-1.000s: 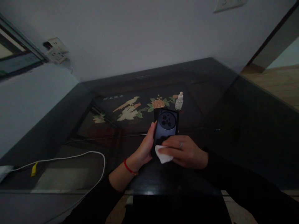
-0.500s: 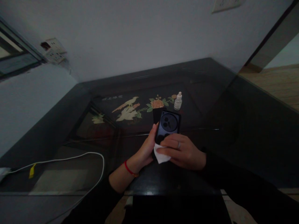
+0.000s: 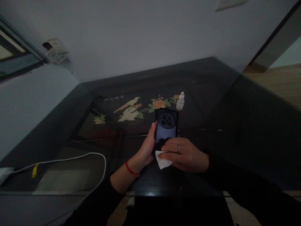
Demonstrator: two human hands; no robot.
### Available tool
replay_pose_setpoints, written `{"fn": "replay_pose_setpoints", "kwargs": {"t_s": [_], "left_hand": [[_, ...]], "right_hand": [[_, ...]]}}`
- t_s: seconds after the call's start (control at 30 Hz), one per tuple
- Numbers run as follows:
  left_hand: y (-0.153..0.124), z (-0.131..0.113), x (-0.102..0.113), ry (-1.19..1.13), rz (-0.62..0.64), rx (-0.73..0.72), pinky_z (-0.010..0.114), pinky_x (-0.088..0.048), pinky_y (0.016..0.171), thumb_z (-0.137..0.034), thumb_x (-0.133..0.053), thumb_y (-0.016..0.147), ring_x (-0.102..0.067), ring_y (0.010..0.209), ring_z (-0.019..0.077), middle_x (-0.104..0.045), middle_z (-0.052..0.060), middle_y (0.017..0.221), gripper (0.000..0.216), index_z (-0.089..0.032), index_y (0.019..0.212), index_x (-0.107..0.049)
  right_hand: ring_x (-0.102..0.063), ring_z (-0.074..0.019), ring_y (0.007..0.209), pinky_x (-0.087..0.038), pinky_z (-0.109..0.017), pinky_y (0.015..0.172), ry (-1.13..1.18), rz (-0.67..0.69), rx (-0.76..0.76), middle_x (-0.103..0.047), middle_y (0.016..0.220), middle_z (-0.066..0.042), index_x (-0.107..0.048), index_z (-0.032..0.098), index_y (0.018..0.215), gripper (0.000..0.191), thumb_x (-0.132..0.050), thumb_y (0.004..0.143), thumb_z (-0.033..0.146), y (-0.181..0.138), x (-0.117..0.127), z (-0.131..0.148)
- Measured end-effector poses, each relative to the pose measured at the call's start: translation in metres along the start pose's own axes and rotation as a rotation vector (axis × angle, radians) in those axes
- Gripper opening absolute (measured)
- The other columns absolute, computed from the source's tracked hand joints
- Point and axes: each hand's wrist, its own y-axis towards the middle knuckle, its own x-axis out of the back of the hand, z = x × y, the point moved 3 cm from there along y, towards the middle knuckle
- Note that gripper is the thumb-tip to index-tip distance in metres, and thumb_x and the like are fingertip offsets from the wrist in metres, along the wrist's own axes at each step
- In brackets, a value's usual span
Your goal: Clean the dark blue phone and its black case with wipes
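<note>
A white cable [image 3: 70, 158] loops over the dark glass table [image 3: 235, 125] at about 8 o'clock from the hands, well apart from them. Next comes the left hand [image 3: 145, 150], a red string at its wrist, closed around the lower left edge of a dark phone [image 3: 166, 128], with the thumb lying up that side. The phone stands near the middle of the view, tilted back-side up, its round camera block toward 12 o'clock.

By the look of it, the phone is rigid, fairly light and smooth-backed, so likely slippery. The camera glass is the fragile part, and the long side edges are the sound place to hold it, as the left hand does.

At 5 o'clock from the phone's centre, the right hand [image 3: 185, 153], a ring on one finger, lies nearly flat with its fingers close together. It presses a small white wipe [image 3: 163, 161] against the phone's lower end. The wipe looks soft and thin, easily bunched, and only a corner shows beneath the fingers.

A small clear dropper bottle [image 3: 180, 102] stands upright at 1 o'clock from the phone, near it but not touching, beside the painted flowers under the glass.
</note>
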Motion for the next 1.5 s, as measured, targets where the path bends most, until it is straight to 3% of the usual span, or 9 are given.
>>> {"fn": "replay_pose_setpoints", "kwargs": {"t_s": [0.17, 0.27, 0.43, 0.53, 0.7, 0.9, 1.13, 1.33, 1.5], "left_hand": [[0.001, -0.01, 0.002, -0.024, 0.009, -0.055, 0.04, -0.046, 0.097, -0.055, -0.034, 0.094, -0.067, 0.101, 0.0251, -0.073, 0.01, 0.102, 0.056, -0.016, 0.116, -0.066], [-0.001, -0.013, 0.001, -0.014, -0.033, -0.059, 0.04, -0.047, 0.097, -0.054, -0.033, 0.095, -0.067, 0.099, 0.0243, -0.073, 0.01, 0.101, 0.055, -0.014, 0.113, -0.066], [-0.005, -0.008, -0.002, 0.026, -0.16, -0.03, 0.038, -0.047, 0.097, -0.045, -0.038, 0.097, -0.068, 0.095, 0.0201, -0.073, 0.004, 0.1, 0.042, -0.021, 0.126, -0.057], [-0.006, -0.008, -0.004, 0.033, -0.13, -0.041, 0.037, -0.046, 0.1, -0.044, -0.036, 0.098, -0.067, 0.101, 0.0201, -0.073, 0.004, 0.104, 0.043, -0.02, 0.128, -0.056], [-0.005, -0.012, -0.003, 0.035, -0.102, -0.088, 0.038, -0.043, 0.103, -0.049, -0.036, 0.096, -0.064, 0.108, 0.0224, -0.071, 0.006, 0.111, 0.048, -0.019, 0.125, -0.06], [-0.005, -0.01, -0.002, 0.08, -0.051, -0.124, 0.038, -0.039, 0.108, -0.047, -0.042, 0.095, -0.058, 0.118, 0.0223, -0.067, 0.003, 0.122, 0.045, -0.024, 0.131, -0.054], [-0.002, -0.011, 0.002, 0.094, 0.002, -0.173, 0.037, -0.032, 0.113, -0.052, -0.038, 0.095, -0.049, 0.13, 0.0215, -0.06, 0.002, 0.134, 0.052, -0.026, 0.139, -0.046], [0.001, -0.012, 0.007, 0.119, -0.029, -0.194, 0.038, -0.03, 0.115, -0.05, -0.042, 0.094, -0.045, 0.133, 0.0219, -0.056, 0.0, 0.139, 0.053, -0.028, 0.143, -0.041], [0.0, -0.017, 0.006, 0.134, -0.011, -0.266, 0.034, -0.029, 0.115, -0.048, -0.047, 0.093, -0.043, 0.135, 0.0211, -0.051, -0.001, 0.143, 0.051, -0.029, 0.14, -0.045]], "right_hand": [[-0.061, -0.0191, 0.083, -0.051, -0.033, 0.073, -0.041, 0.045, -0.026, -0.069, 0.086, -0.007, -0.063, 0.015, 0.095, 0.014, -0.052, 0.087, 0.016, -0.003, 0.008, -0.009], [-0.062, -0.0192, 0.08, -0.052, -0.034, 0.072, -0.103, -0.038, -0.107, -0.068, 0.087, -0.008, -0.063, 0.015, 0.094, 0.013, -0.052, 0.086, 0.013, -0.006, 0.015, -0.02], [-0.061, -0.0184, 0.084, -0.052, -0.032, 0.073, -0.144, -0.213, -0.312, -0.067, 0.092, -0.008, -0.063, 0.018, 0.102, 0.023, -0.053, 0.086, 0.007, -0.009, 0.019, -0.034], [-0.061, -0.0187, 0.084, -0.051, -0.033, 0.073, -0.142, -0.2, -0.268, -0.067, 0.091, -0.008, -0.064, 0.018, 0.102, 0.022, -0.054, 0.085, 0.007, -0.008, 0.017, -0.03], [-0.062, -0.0198, 0.083, -0.049, -0.035, 0.074, -0.086, -0.052, -0.059, -0.068, 0.088, -0.008, -0.063, 0.016, 0.097, 0.014, -0.054, 0.086, 0.015, -0.005, 0.01, -0.017], [-0.059, -0.0191, 0.085, -0.05, -0.032, 0.074, -0.174, -0.191, -0.325, -0.066, 0.094, -0.009, -0.063, 0.017, 0.102, 0.023, -0.052, 0.085, 0.006, -0.01, 0.023, -0.035], [-0.057, -0.0161, 0.074, -0.047, -0.031, 0.072, 0.062, 0.135, -0.155, -0.063, 0.08, -0.004, -0.063, 0.018, 0.086, 0.015, -0.051, 0.081, 0.01, -0.003, 0.016, -0.025], [-0.061, -0.0177, 0.086, -0.049, -0.029, 0.073, -0.047, 0.015, -0.32, -0.067, 0.093, -0.008, -0.064, 0.018, 0.099, 0.023, -0.049, 0.086, 0.008, -0.007, 0.024, -0.038], [-0.061, -0.0163, 0.078, -0.049, -0.027, 0.07, 0.02, 0.153, -0.223, -0.066, 0.086, -0.006, -0.064, 0.017, 0.09, 0.017, -0.05, 0.084, 0.009, -0.004, 0.02, -0.031]]}}
